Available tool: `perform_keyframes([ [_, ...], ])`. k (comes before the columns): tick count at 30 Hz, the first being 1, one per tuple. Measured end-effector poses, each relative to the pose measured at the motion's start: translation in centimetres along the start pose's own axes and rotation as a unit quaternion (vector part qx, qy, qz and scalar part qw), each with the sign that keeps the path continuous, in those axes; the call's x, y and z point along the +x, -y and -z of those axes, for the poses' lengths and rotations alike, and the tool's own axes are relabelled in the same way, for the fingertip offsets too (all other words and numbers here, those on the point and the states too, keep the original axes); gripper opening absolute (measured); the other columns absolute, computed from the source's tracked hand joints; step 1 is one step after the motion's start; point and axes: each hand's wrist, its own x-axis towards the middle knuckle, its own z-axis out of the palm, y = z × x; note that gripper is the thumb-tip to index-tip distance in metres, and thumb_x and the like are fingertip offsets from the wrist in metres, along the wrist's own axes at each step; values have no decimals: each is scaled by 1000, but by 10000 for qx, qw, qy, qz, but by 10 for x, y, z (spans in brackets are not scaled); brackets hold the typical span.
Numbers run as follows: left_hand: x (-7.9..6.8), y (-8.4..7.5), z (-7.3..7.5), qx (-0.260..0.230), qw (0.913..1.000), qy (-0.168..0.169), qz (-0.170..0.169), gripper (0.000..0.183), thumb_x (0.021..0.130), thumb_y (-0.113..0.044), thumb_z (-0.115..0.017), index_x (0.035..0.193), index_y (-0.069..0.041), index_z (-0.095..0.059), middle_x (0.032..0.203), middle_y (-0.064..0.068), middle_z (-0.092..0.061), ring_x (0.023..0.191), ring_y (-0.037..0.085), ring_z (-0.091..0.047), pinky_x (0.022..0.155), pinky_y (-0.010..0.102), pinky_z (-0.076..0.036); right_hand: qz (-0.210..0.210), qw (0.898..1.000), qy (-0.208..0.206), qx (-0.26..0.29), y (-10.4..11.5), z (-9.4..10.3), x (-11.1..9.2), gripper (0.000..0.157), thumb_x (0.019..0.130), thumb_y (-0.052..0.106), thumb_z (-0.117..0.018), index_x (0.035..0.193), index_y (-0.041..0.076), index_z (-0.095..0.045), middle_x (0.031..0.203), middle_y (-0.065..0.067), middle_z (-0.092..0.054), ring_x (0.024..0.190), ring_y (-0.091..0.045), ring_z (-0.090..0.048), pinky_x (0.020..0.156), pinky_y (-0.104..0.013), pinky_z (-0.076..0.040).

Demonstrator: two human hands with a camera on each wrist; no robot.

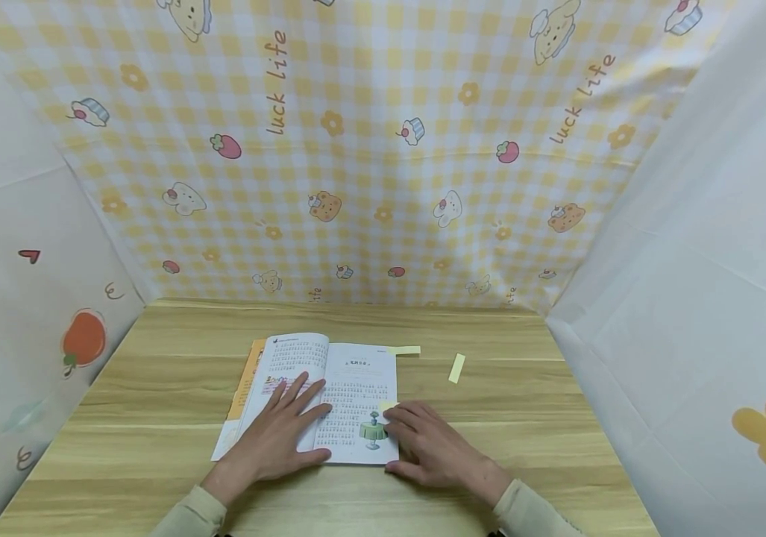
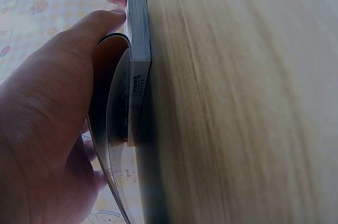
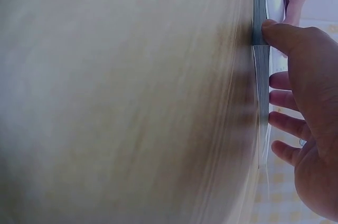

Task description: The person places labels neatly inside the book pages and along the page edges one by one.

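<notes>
An open book lies on the wooden table, with printed text on both pages and a green table picture low on the right page. My left hand rests spread on the left page by the fold. At the book's right edge, my right hand touches the page with its fingertips, beside a pale yellow strip partly hidden by them. Another yellow strip sticks out past the page's upper right edge. In the right wrist view, the right thumb touches the book's lower edge.
A loose yellow strip lies on the table to the right of the book. Behind the table hangs a yellow checked cloth, and white cloths stand at both sides.
</notes>
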Motion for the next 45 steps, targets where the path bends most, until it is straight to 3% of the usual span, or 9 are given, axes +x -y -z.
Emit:
perform_keyframes([
  [10,1,0,-1,68,10000,8,-9,77,96,-70,-76,155,-22,-70,183,10,-43,175,43,-28,143,68,-23,-15,9997,-21,223,-1,3,1,46,105,59,-74,127,18,-77,150,-4,-73,145,-23,-65,128,-43,-53],
  [21,1,-1,-1,37,10000,20,8,76,96,-70,-77,154,-22,-70,183,10,-44,176,43,-27,143,68,-22,303,9977,-511,319,0,8,1,27,105,47,-79,105,21,-82,121,4,-83,122,-15,-74,116,-37,-58],
  [30,2,-1,-1,80,10000,24,5,76,96,-71,-77,155,-22,-69,183,10,-44,176,42,-28,143,67,-22,603,9933,-981,128,-2,7,2,16,105,34,-82,104,18,-84,104,8,-82,106,-12,-77,106,-34,-62],
  [36,2,0,-1,46,10000,59,17,77,97,-71,-76,155,-22,-69,183,10,-43,176,42,-27,143,68,-22,447,9939,-1011,-11,-1,8,0,14,106,35,-80,104,22,-82,106,9,-80,104,-10,-75,105,-32,-62],
  [45,1,-1,0,13,10000,-27,-10,76,97,-69,-77,155,-21,-69,182,11,-44,175,43,-28,143,68,-22,392,9862,-1603,-91,3,2,2,14,104,34,-82,100,21,-78,101,9,-80,96,-9,-75,97,-30,-63],
])
